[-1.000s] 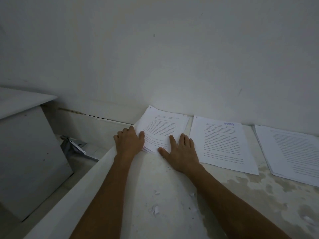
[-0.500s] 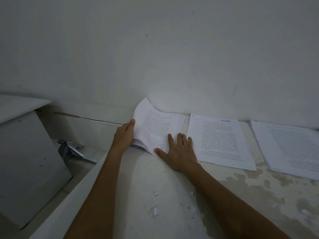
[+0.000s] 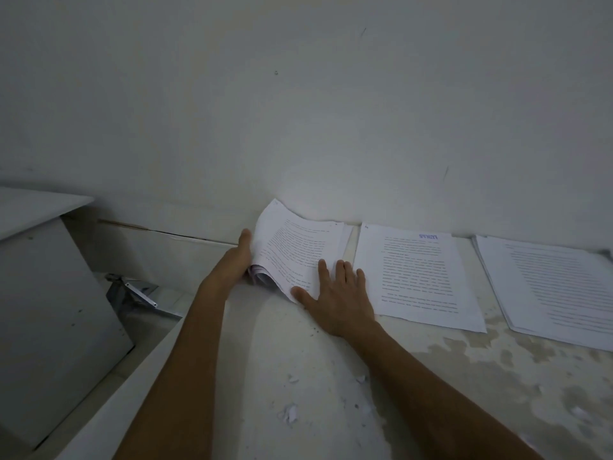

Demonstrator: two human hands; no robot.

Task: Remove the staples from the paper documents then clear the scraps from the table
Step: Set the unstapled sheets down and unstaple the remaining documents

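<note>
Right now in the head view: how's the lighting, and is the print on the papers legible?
Head view: dim and flat, no glare; wide-angle bends the white table edge; body print on the lifted white stapled document is too small to read; torn paper scraps still discernible.

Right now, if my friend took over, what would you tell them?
Left hand grips the lifted left edge of the leftmost paper stack. Right hand presses flat on that stack's near right corner. Two more stacks, the middle stack and the right stack, lie flat along the wall. No staples can be made out from here. Left: paper scraps remain on the table to clear.
</note>
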